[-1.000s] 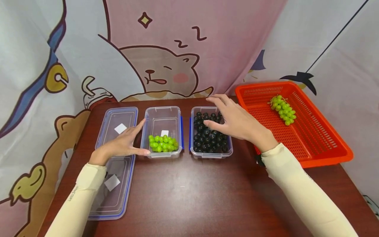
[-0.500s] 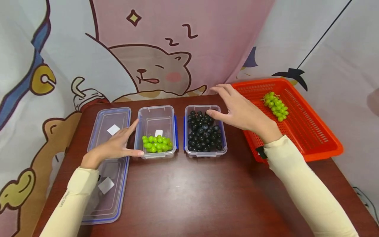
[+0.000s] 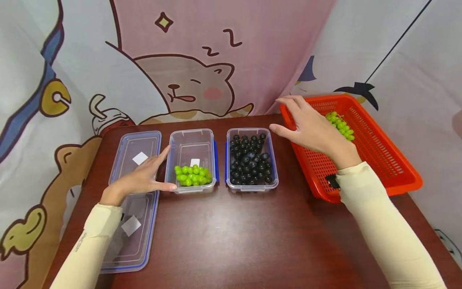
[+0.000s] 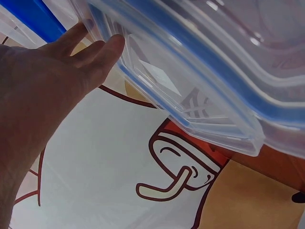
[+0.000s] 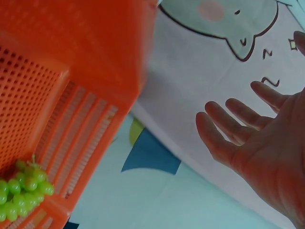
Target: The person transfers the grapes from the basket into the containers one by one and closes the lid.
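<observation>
My left hand [image 3: 140, 176] rests at the left side of a clear plastic container [image 3: 191, 140], thumb at its near corner and fingers along its wall. A bunch of green grapes [image 3: 193, 175] lies in the near half of that container. To its right stands a second clear container [image 3: 252, 186] filled with black grapes [image 3: 250, 160]. My right hand [image 3: 314, 128], fingers spread and holding nothing, hovers over the left rim of an orange plastic basket [image 3: 382, 160]. Another green grape bunch [image 3: 341, 125] lies in the basket, partly behind that hand; the right wrist view shows these grapes [image 5: 21, 193] too.
Two clear lids with blue seals lie at the left, a far lid [image 3: 124, 140] and a near lid [image 3: 135, 249], partly under my left arm. Blue side latches [image 3: 215, 160] stick out between the containers. A printed curtain [image 3: 252, 72] hangs behind the brown table [image 3: 223, 237].
My right hand has moved right, from above the black grapes to the basket's left rim. The left hand stays at its container. The head view has shifted slightly.
</observation>
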Demonstrator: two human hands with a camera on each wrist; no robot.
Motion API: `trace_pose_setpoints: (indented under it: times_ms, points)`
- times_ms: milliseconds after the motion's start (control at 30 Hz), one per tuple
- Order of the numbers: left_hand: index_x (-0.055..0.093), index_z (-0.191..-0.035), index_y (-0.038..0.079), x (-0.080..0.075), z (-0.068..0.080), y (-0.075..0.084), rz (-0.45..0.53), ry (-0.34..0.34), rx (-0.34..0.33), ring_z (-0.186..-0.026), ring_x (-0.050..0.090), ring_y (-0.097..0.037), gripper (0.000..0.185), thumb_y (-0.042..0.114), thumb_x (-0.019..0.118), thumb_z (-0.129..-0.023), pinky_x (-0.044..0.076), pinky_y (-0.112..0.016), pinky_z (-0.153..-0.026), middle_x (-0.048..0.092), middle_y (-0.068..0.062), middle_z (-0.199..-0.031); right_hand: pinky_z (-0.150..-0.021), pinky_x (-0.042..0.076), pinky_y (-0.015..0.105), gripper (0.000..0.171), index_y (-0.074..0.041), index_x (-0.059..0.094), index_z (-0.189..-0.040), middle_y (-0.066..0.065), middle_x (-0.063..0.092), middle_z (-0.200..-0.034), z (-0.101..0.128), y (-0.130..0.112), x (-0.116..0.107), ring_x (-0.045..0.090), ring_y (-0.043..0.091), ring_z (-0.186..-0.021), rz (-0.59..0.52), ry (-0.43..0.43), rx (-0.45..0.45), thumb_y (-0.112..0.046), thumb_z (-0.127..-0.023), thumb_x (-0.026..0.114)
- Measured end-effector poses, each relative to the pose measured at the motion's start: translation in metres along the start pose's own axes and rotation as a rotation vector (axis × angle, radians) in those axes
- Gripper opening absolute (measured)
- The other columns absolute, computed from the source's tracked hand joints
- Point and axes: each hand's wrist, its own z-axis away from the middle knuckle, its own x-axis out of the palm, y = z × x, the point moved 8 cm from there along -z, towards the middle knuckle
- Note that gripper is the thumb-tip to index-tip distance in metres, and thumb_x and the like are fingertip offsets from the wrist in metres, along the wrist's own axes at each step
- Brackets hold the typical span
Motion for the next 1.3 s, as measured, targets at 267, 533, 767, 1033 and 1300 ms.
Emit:
trace_pose_setpoints:
  times_ms: [267,533,767,1033,1300]
  points:
    - [-0.006,-0.177,0.025,-0.001,-0.008,0.006,0.000,-0.001,0.009,-0.160,0.014,-0.054,0.132,0.058,0.087,-0.089,0.015,-0.081,-0.119,0.013,-0.020,-0.180,-0.110,0.037,0.078,0.088,-0.019,0.030,-0.174,0.013,0.026,-0.176,0.007,0.038,-0.016,0.041,0.050,-0.150,0.037,0.022,0.036,-0.065,-0.105,0.060]
    - [-0.004,-0.177,0.024,0.000,-0.016,0.010,-0.020,0.005,0.045,-0.160,0.017,-0.053,0.132,0.058,0.087,-0.088,0.016,-0.079,-0.120,0.014,-0.019,-0.180,-0.109,0.034,0.082,0.088,-0.021,0.022,-0.176,0.016,0.022,-0.177,0.020,0.076,-0.028,0.035,0.053,-0.152,0.019,0.036,0.107,-0.061,-0.107,0.059]
    - [-0.005,-0.177,0.027,0.004,-0.014,0.006,-0.024,-0.001,0.014,-0.161,0.008,-0.056,0.131,0.060,0.086,-0.089,0.007,-0.084,-0.117,0.012,-0.020,-0.180,-0.109,0.031,0.084,0.087,-0.020,0.020,-0.176,0.019,0.020,-0.178,0.024,0.102,-0.029,0.033,0.055,-0.152,-0.007,0.043,0.136,-0.058,-0.108,0.060]
    - [-0.004,-0.177,0.027,0.007,-0.010,0.005,-0.025,0.009,0.007,-0.160,0.008,-0.057,0.132,0.059,0.087,-0.088,0.007,-0.085,-0.116,0.013,-0.021,-0.180,-0.106,0.032,0.086,0.090,-0.014,0.021,-0.175,0.026,0.020,-0.175,0.021,0.127,-0.030,0.035,0.059,-0.147,0.035,0.057,0.173,-0.059,-0.107,0.059]
    - [-0.002,-0.177,0.025,0.001,0.001,0.000,-0.040,0.022,-0.003,-0.159,0.011,-0.058,0.132,0.059,0.088,-0.087,0.009,-0.085,-0.115,0.015,-0.022,-0.179,-0.112,0.026,0.084,0.089,-0.012,0.022,-0.174,0.028,0.019,-0.175,0.014,0.149,-0.022,0.031,0.058,-0.151,-0.009,0.070,0.179,-0.058,-0.108,0.059]
